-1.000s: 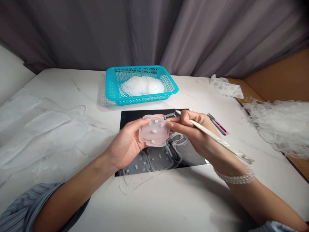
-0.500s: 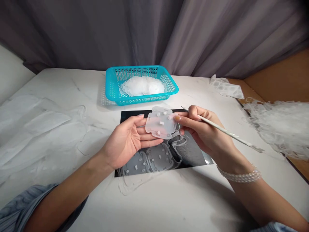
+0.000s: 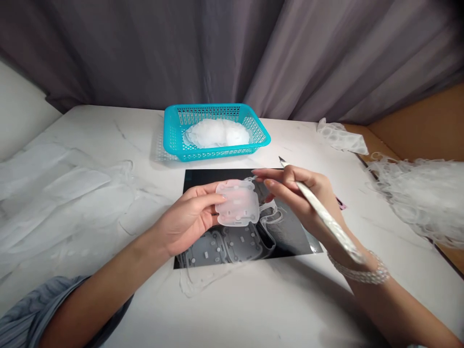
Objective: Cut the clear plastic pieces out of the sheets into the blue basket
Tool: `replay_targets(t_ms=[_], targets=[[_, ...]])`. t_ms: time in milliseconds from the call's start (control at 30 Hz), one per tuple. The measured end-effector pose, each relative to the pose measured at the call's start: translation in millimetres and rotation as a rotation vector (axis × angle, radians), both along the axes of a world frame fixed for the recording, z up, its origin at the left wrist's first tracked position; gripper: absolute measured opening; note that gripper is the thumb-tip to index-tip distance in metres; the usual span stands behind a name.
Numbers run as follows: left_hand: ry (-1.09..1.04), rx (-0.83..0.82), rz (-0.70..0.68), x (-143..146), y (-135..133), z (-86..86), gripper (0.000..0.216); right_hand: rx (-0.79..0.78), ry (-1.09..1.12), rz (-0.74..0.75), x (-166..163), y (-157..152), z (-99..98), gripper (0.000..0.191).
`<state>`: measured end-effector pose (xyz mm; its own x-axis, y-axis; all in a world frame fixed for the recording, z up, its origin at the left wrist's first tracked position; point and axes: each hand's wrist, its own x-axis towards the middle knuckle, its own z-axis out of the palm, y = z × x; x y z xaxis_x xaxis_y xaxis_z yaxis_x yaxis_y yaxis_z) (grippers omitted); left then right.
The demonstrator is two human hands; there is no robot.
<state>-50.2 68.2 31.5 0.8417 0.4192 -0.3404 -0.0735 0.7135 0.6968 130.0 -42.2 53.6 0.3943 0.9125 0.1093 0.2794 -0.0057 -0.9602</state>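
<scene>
My left hand (image 3: 190, 212) pinches a translucent, frosted sheet piece (image 3: 237, 205) at its left edge, thumb on top and fingers behind. The piece has a notched, rounded-square outline with small slots and is tilted up. To its right, my right hand (image 3: 302, 191) holds a slim white pen-like tool (image 3: 326, 220) with a dark pointed tip; thumb and index finger are a little apart, clear of the piece. Beneath lies a black mat (image 3: 290, 232) with a clear sheet (image 3: 242, 241) on it, bearing similar cut shapes and curling thin strips at the right.
A turquoise basket (image 3: 168, 130) behind the mat holds a pile of white translucent pieces (image 3: 217, 133). Clear sheets (image 3: 72, 193) spread across the left of the table. Tangled offcuts (image 3: 431, 193) heap at the right, with a perforated sheet (image 3: 340, 137) at the back right.
The piece has been turned over and now rests in my left hand alone. My right fingers have let go of it, and the tool has swung more toward the camera.
</scene>
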Motion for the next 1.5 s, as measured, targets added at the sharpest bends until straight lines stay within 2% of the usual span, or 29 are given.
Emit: replay_targets(t_ms=[200,300,500,867,1100,1233,1500], targets=[[0.015,-0.002,-0.013,-0.4,-2.8,4.1,0.032,-0.113,0.335,0.104,4.5,4.7,-6.8,0.05],[0.037,-0.002,0.005,-0.7,-2.3,5.6,0.031,-0.111,0.394,0.103,5.0,4.5,-6.9,0.051],[0.007,0.071,-0.029,-2.1,-1.6,3.5,0.029,-0.109,0.406,0.077,4.6,3.5,-5.8,0.051],[0.051,0.13,0.068,-2.5,-3.0,-0.2,0.017,-0.104,0.422,0.037,2.8,5.4,-5.5,0.051],[0.098,0.102,0.118,-1.7,-2.7,-0.6,0.01,-0.097,0.41,0.051,3.8,5.4,-6.9,0.049],[0.109,0.068,0.146,-0.9,-4.0,2.2,0.015,-0.105,0.401,0.056,4.9,5.4,-9.0,0.049],[0.117,0.071,0.098,-0.6,-1.4,0.1,0.018,-0.109,0.404,0.049,6.4,4.8,-8.4,0.05]])
